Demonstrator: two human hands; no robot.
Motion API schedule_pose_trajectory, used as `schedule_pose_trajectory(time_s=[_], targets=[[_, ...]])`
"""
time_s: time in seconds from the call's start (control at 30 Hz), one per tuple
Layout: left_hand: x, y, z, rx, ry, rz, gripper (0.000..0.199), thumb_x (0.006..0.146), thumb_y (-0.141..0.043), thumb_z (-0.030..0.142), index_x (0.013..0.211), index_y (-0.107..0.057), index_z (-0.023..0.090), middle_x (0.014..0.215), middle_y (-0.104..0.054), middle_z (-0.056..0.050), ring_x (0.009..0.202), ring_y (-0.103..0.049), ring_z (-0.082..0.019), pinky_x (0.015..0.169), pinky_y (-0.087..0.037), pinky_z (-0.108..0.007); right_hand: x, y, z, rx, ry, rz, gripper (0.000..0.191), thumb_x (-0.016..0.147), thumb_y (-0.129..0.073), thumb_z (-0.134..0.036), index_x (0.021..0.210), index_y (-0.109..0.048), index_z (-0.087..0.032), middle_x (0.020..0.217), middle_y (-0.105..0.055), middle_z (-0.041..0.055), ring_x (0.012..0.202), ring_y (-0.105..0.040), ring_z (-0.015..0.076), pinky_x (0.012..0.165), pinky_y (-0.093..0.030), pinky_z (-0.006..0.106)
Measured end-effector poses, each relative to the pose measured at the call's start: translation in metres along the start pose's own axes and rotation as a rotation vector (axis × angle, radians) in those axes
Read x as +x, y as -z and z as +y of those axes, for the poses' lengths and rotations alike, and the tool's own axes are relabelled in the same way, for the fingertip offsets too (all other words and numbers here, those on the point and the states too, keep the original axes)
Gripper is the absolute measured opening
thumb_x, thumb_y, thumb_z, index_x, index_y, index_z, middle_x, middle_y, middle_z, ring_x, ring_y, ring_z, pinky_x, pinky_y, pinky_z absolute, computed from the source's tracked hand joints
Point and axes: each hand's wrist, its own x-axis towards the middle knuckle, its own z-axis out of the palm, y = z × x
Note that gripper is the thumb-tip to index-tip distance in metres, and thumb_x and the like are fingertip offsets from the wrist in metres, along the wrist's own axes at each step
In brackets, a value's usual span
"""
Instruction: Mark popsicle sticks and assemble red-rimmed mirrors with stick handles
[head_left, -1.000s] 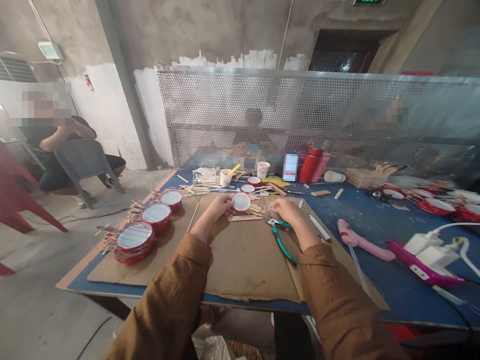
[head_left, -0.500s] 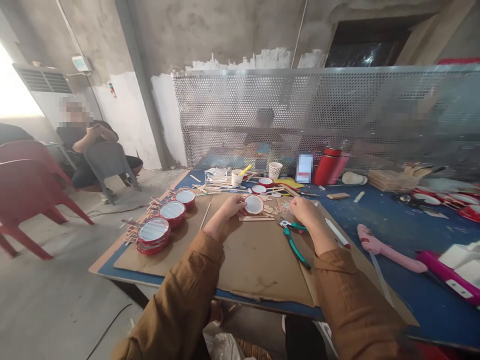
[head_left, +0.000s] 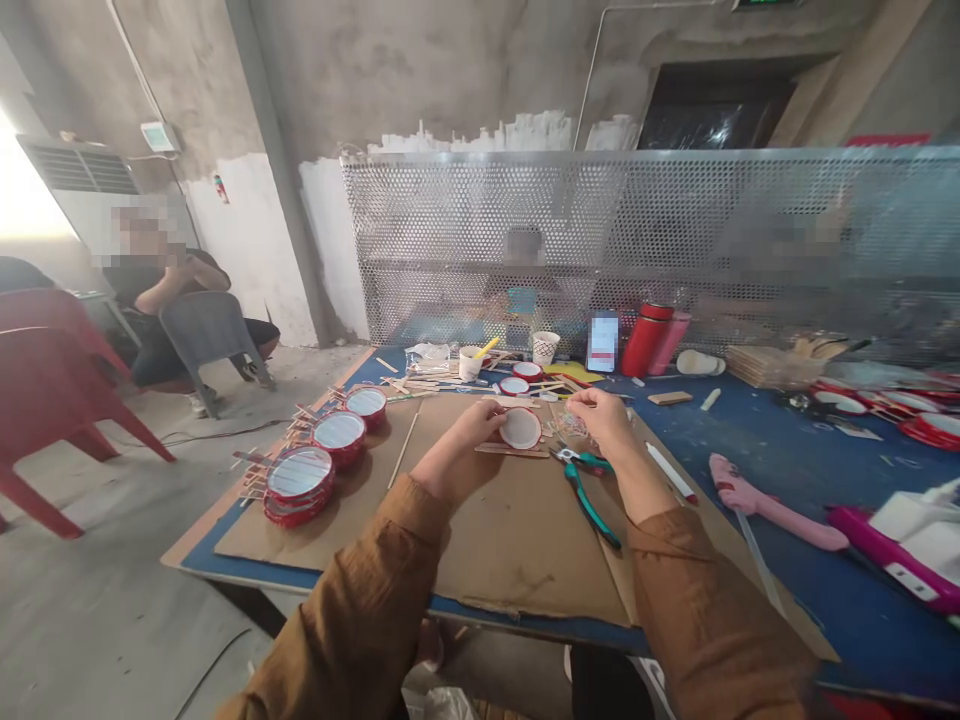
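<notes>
My left hand grips a small toy drum by its left edge, its pale round face and red rim turned toward me. To the right, my right hand is pinched closed over a little heap of thin coloured strands; whatever is between its fingertips is too small to make out. Green-handled pliers lie on the cardboard below that hand. Thin wooden sticks lie close under the held drum.
Stacked drums with sticks poking out line the left side. Behind stand paper cups, a phone and a red bottle before a perforated metal screen. A white marker and pink tool lie at right.
The drum in my left hand has come slightly nearer and to the right. My right hand stays closed by the coloured strands, and the camera view has shifted a little.
</notes>
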Motion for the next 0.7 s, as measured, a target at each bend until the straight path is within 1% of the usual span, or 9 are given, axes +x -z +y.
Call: schedule_pose_trajectory(time_s=[0.13,0.23,0.37,0.47,0.57,0.7], targets=[[-0.001,-0.004,0.003,0.042,0.008,-0.033,0.013,0.08,-0.056,0.027,0.083,-0.053,0.014,0.075,-0.056,-0.002,0.066,-0.055,-0.012,0.063,-0.045,-0.024,0.0,0.003,0.002,-0.013,0.002,0.03,0.021,0.063,-0.056,-0.035,0.067,-0.064,-0.016,0.062,-0.066,0.0038,0.054,-0.055,0.0158,0.052,-0.039,0.026],[-0.003,-0.003,0.006,0.057,-0.001,-0.059,0.013,0.082,-0.053,0.026,0.084,-0.051,0.014,0.075,-0.055,-0.001,0.064,-0.054,-0.011,0.061,-0.044,-0.024,-0.003,-0.001,-0.004,-0.033,0.026,0.014,0.02,0.065,-0.054,-0.035,0.069,-0.063,-0.017,0.062,-0.066,0.0035,0.054,-0.055,0.0158,0.053,-0.04,0.026],[-0.003,0.0,0.008,0.084,-0.025,-0.062,0.01,0.082,-0.051,0.023,0.084,-0.051,0.014,0.076,-0.054,-0.001,0.063,-0.05,-0.009,0.059,-0.041,-0.022,-0.012,-0.014,-0.018,-0.103,0.083,-0.016,0.018,0.07,-0.053,-0.033,0.07,-0.06,-0.017,0.067,-0.067,0.0039,0.061,-0.058,0.0159,0.059,-0.042,0.026],[-0.002,0.0,0.007,0.133,-0.048,-0.044,0.011,0.083,-0.049,0.024,0.081,-0.052,0.014,0.073,-0.052,0.0,0.062,-0.046,-0.009,0.058,-0.039,-0.023,-0.016,-0.02,-0.026,-0.206,0.101,-0.024,0.018,0.073,-0.055,-0.034,0.072,-0.061,-0.018,0.076,-0.068,0.0054,0.069,-0.059,0.0169,0.063,-0.042,0.026],[0.0,0.0,0.005,0.186,-0.054,-0.045,0.015,0.084,-0.049,0.026,0.075,-0.052,0.014,0.071,-0.052,-0.001,0.062,-0.045,-0.01,0.056,-0.038,-0.023,-0.017,-0.015,-0.029,-0.354,0.07,-0.041,0.015,0.075,-0.056,-0.031,0.074,-0.065,-0.019,0.082,-0.069,0.0064,0.076,-0.06,0.0194,0.064,-0.04,0.027],[0.002,0.0,0.001,0.165,-0.033,-0.059,0.017,0.083,-0.053,0.03,0.077,-0.053,0.014,0.072,-0.054,-0.002,0.063,-0.048,-0.011,0.056,-0.04,-0.024,-0.012,0.003,-0.025,-0.553,-0.017,-0.112,0.017,0.075,-0.053,-0.021,0.075,-0.071,-0.021,0.079,-0.069,0.0085,0.074,-0.061,0.0218,0.063,-0.037,0.029]])
